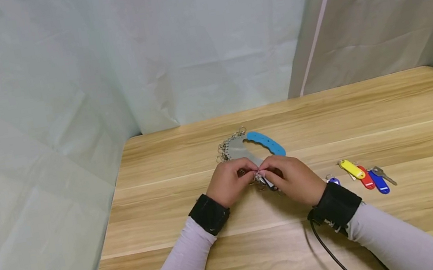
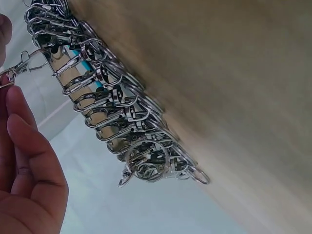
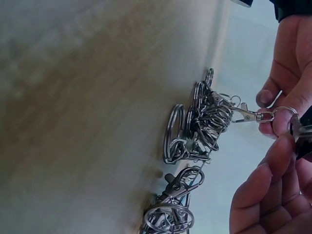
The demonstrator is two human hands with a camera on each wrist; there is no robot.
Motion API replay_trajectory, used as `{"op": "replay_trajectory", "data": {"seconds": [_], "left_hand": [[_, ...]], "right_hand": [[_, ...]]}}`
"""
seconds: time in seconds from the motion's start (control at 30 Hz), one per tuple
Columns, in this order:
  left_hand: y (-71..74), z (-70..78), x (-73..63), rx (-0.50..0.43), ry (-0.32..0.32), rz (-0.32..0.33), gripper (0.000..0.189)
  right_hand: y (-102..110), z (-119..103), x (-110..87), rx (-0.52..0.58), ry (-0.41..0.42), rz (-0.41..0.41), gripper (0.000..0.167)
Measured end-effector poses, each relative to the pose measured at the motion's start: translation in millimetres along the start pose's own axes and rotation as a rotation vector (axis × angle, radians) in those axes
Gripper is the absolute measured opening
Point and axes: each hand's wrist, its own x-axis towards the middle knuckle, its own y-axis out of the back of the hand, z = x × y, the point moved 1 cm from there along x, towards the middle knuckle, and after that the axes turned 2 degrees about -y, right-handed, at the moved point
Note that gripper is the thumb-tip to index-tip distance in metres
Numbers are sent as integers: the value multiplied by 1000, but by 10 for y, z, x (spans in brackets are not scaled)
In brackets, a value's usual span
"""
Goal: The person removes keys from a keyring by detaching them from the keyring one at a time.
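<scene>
A crescent metal key holder (image 1: pixel 238 148) with a blue handle (image 1: pixel 265 142) lies mid-table, its toothed outer edge hung with snap hooks and split rings. My left hand (image 1: pixel 230 182) is at its near end and pinches one snap hook (image 3: pixel 248 115) that hangs from the plate. Opposite it, my right hand (image 1: pixel 297 179) pinches a split ring (image 3: pixel 286 110) linked to that hook, along with a black tag (image 1: pixel 269 183) that has a pale label. The fingertips of both hands nearly meet. In the left wrist view, the row of hooks (image 2: pixel 112 105) runs beside my left fingers (image 2: pixel 36 156).
Right of my right hand lie a yellow key tag (image 1: pixel 352 170), a red tag (image 1: pixel 366 178) and a blue tag (image 1: pixel 379 182) with a key (image 1: pixel 383 174). Another blue tag (image 1: pixel 333 180) sits by my wrist. A black cable (image 1: pixel 328 250) trails from the right wristband.
</scene>
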Motion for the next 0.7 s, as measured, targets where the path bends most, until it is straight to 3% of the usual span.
{"op": "replay_trajectory", "data": {"seconds": [0.27, 0.7], "left_hand": [[-3, 47, -6, 3, -17, 3, 8], [-31, 27, 2, 38, 55, 22, 7]], "right_hand": [[3, 3, 2, 4, -56, 8, 7], [-8, -38, -4, 68, 28, -63, 7]]}}
